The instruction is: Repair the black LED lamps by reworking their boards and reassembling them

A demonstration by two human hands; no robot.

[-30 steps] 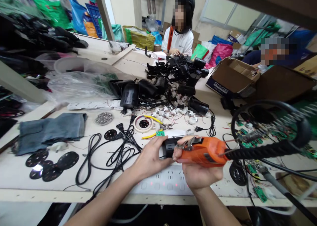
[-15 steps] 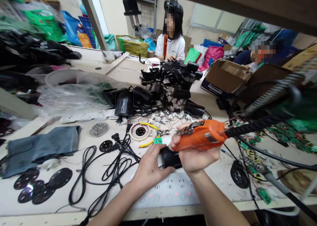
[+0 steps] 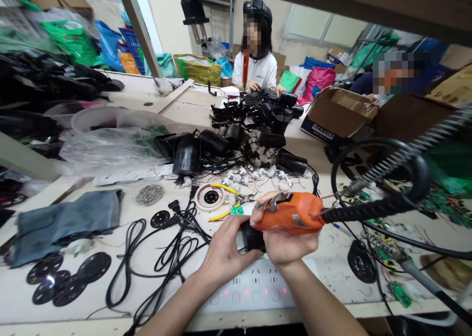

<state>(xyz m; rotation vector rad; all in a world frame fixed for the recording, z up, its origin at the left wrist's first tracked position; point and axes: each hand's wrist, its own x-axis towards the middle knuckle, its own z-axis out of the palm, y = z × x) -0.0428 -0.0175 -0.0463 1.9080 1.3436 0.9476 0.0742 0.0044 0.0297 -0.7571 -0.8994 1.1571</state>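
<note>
My right hand (image 3: pixel 291 247) is wrapped round an orange electric screwdriver (image 3: pixel 289 213), held almost level with its nose toward the left. My left hand (image 3: pixel 224 247) grips a black cylindrical housing (image 3: pixel 254 235) on its side, thumb and fingers around it. The screwdriver's tip is hidden by my hands, so I cannot tell whether it touches the housing. Just beyond my left fingers lie a small green circuit board (image 3: pixel 237 210) and yellow-handled pliers (image 3: pixel 223 187). A cream tape roll (image 3: pixel 199 201) rests beside them. Below my hands is a white power strip (image 3: pixel 254 304) with red lights.
Black cords (image 3: pixel 129 257), dark discs (image 3: pixel 94 267) and a denim cloth (image 3: pixel 70 223) lie left. Black housings (image 3: pixel 186 156) and small white motors stand behind. A spring-hung cable (image 3: pixel 401 154) and circuit boards (image 3: pixel 400 294) occupy the right. A co-worker (image 3: pixel 256 70) sits opposite.
My right hand and the screwdriver have shifted slightly left and down. The screwdriver's cable now hangs in a wider loop. My left hand stays on the housing.
</note>
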